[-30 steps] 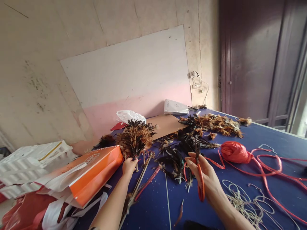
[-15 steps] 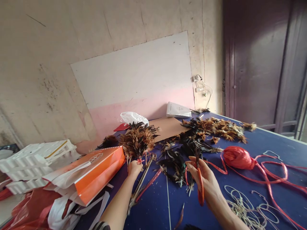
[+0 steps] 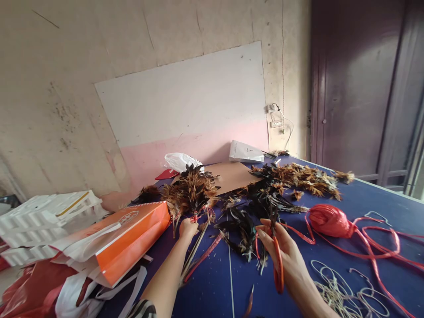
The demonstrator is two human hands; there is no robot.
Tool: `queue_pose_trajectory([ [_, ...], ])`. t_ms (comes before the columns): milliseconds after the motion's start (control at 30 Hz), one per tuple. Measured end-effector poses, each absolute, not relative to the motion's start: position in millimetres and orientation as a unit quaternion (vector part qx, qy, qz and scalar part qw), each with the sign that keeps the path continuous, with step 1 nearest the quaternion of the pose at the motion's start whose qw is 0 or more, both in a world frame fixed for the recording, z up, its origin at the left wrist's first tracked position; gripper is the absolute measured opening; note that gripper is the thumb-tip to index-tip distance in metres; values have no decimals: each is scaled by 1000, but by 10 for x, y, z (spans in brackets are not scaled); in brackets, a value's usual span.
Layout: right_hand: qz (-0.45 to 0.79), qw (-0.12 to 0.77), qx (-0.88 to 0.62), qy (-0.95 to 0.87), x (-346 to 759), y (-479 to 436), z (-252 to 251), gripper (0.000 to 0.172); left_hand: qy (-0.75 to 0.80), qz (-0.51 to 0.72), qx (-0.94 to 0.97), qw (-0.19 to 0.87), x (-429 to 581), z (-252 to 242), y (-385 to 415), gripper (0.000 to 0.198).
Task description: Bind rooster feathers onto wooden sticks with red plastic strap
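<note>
My left hand (image 3: 188,230) is closed round the tied base of a bundle of brown and black feathers (image 3: 190,190), which fans upward above the fist. Red plastic twine wraps the bundle just over my fingers. A pair of scissors with orange-red handles (image 3: 278,269) is in my right hand (image 3: 286,249), its dark blades pointing away from me and partly lost against the feathers behind. Loose black feathers (image 3: 243,229) lie on the table between the two hands. Thin sticks or quills (image 3: 196,249) and a red strip (image 3: 207,260) rest beside my left forearm.
On the blue table (image 3: 212,296), a ball of red twine (image 3: 331,220) and tangled pale string (image 3: 331,282) lie at right. Brown feathers (image 3: 301,179) are piled behind. An orange paper bag (image 3: 132,238) and white foam trays (image 3: 43,221) stand left. Cardboard (image 3: 232,170) lies further back.
The feather bundle in my left hand has tilted and spread a little. The scissors in my right hand have shifted slightly towards me. The view has turned slightly.
</note>
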State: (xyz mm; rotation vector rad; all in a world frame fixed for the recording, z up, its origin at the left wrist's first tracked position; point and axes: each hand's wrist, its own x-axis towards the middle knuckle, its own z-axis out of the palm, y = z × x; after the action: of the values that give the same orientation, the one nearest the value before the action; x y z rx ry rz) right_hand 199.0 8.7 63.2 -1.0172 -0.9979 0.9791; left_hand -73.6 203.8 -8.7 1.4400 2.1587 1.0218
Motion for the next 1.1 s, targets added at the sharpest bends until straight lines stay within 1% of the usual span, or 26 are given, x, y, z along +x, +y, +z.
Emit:
queue_pose_trajectory([
  [167,432,640,-454,-444,1983,117,575,55,752,360,516,197,-798,98,1807,30],
  [300,433,636,-441,-463,1984,160,517,53,721,393,539,189,-761,276,1558,20],
  [367,431,637,-436,-467,1985,167,513,53,693,415,559,187,-656,366,1373,22],
  [433,427,638,-442,-464,1982,152,532,54,657,432,586,196,-467,446,1112,30],
  [533,421,638,-453,-459,1966,110,565,55,580,430,646,247,-53,529,596,33],
  [600,415,636,-452,-469,1949,95,555,52,472,438,690,332,242,551,261,31],
  [633,413,632,-448,-479,1940,96,537,50,442,434,689,376,372,550,127,28],
  [667,412,625,-444,-492,1931,103,510,48,422,427,687,410,481,541,22,26],
  [733,406,602,-448,-521,1914,126,443,45,399,434,682,432,627,498,-99,21],
  [867,347,542,-487,-591,1889,146,347,38,378,470,671,430,666,374,-126,16],
  [1000,279,467,-534,-648,1859,92,366,32,365,462,654,475,586,304,-132,13],
  [1100,249,438,-552,-664,1844,61,390,32,356,452,664,478,549,288,-148,10],
])
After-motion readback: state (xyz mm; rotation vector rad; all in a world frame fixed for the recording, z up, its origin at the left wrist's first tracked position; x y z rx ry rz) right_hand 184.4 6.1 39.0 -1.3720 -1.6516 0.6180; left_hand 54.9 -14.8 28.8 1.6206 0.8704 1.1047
